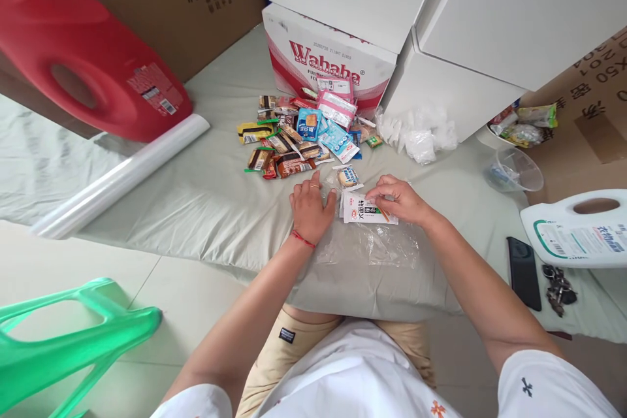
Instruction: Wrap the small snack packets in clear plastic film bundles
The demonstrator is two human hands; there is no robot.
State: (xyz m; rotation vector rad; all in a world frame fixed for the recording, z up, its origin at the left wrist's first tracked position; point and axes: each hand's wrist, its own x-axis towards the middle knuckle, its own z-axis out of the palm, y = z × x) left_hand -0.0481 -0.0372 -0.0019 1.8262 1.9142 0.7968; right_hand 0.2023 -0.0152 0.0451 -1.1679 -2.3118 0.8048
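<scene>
Grey floor sheet (pixel 206 209) below the Wahaha carton (pixel 323 59). Left hand (pixel 311 208) flat, fingers released, on clear plastic bag (pixel 372 245). Right hand (pixel 399 200) pinches white packet (pixel 365 210).

Bright, even daylight, soft shadows, sharp centre, wide-angle stretching toward the edges.

A white snack packet (pixel 365 209) lies flat on a clear plastic bag (pixel 372 245).

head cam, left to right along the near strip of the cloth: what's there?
Green plastic stool → left hand → white snack packet → right hand → black phone → keys → white detergent jug.
</scene>
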